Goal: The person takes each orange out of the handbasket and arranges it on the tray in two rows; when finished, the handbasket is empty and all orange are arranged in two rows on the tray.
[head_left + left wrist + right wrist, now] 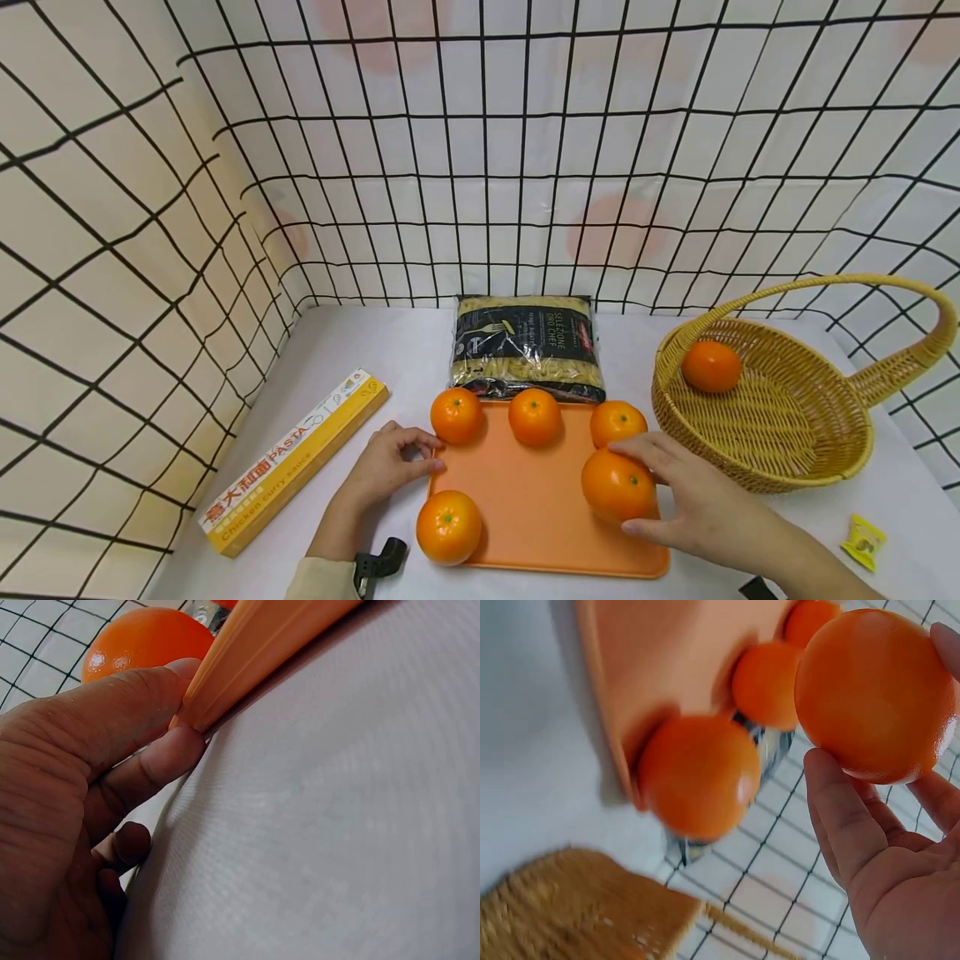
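An orange plastic tray (525,512) lies flat in front of me. At its left edge my left hand (384,468) pinches the rim; the left wrist view shows thumb and forefinger on either side of the tray edge (240,664). Over the tray's right side my right hand (693,500) grips an orange (617,483), held up off the tray in the right wrist view. Three oranges line the back edge: left (457,415), middle (535,417) and right (617,422). Another orange (448,527) sits at the front left corner.
Right of the tray stands a wicker basket (795,467) with a tall handle and one orange (711,367) inside. A pasta bag (525,346) lies behind the tray. To the left is a yellow pasta box (296,462); a small yellow packet (864,542) lies front right.
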The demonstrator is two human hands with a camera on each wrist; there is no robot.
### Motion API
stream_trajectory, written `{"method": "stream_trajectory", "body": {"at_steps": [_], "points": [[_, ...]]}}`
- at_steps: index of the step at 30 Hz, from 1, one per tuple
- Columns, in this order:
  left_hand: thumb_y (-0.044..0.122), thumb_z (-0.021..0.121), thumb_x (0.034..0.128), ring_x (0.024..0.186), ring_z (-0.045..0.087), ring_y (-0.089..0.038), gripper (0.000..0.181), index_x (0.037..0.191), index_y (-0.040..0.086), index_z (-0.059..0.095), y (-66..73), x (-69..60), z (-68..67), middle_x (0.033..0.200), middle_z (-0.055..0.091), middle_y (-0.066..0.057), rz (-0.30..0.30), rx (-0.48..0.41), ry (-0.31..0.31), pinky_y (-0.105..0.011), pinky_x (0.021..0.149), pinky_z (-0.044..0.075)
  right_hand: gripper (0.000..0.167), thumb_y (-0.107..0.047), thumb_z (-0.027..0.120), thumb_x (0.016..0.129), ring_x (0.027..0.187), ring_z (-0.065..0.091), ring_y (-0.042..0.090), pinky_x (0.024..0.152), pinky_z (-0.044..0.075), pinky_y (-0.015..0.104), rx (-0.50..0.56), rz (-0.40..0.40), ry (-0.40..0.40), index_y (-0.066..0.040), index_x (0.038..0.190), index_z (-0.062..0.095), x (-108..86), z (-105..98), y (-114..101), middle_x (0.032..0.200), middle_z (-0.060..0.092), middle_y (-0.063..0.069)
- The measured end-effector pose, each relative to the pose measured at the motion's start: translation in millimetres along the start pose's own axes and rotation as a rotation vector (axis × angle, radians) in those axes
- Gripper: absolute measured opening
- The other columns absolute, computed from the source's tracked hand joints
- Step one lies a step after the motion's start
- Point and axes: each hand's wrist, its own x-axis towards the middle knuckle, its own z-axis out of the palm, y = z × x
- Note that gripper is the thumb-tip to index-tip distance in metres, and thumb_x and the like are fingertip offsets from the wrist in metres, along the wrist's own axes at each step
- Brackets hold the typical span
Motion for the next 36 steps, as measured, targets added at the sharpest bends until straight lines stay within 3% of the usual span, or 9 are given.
{"method": "stream_trajectory", "body": {"at_steps": [7,13,23,36], "points": [[0.040,0.087,0.0791,0.085,0.046,-0.012,0.019,0.094,0.036,0.076,0.2,-0.2,0.0,0.080,0.063,0.017,0.003,-0.009,-0.004,-0.032,0.080,0.029,0.073,-0.063,0.080,0.077,0.118,0.061,0.018,0.093,0.054,0.048,0.020,-0.025,-0.081,-0.043,0.140,0.048,7.5,22,-7,0.141,0.052,-0.007],[0.041,0.087,0.0788,0.086,0.046,-0.013,0.019,0.094,0.036,0.076,0.1,0.1,0.3,0.080,0.062,0.016,-0.001,-0.009,-0.003,-0.032,0.080,0.030,0.070,-0.063,0.079,0.079,0.117,0.059,0.010,0.096,0.054,0.046,0.040,-0.034,-0.092,-0.045,0.139,0.048,11.1,36,-9,0.136,0.051,-0.016],[0.040,0.088,0.0787,0.087,0.046,-0.013,0.020,0.094,0.036,0.076,0.9,-0.3,-0.3,0.080,0.063,0.016,-0.007,-0.017,-0.004,-0.032,0.080,0.030,0.071,-0.062,0.079,0.080,0.120,0.057,0.008,0.101,0.051,0.040,0.107,-0.078,-0.131,-0.035,0.140,0.052,22.9,54,-16,0.135,0.056,-0.017],[0.040,0.088,0.0787,0.086,0.046,-0.013,0.019,0.094,0.036,0.076,1.4,-0.8,0.1,0.079,0.062,0.016,-0.006,0.000,0.003,-0.032,0.079,0.031,0.073,-0.055,0.083,0.078,0.129,0.057,0.018,0.108,0.046,0.050,0.078,-0.107,-0.177,-0.027,0.140,0.056,32.3,71,-29,0.138,0.059,-0.012]]}}
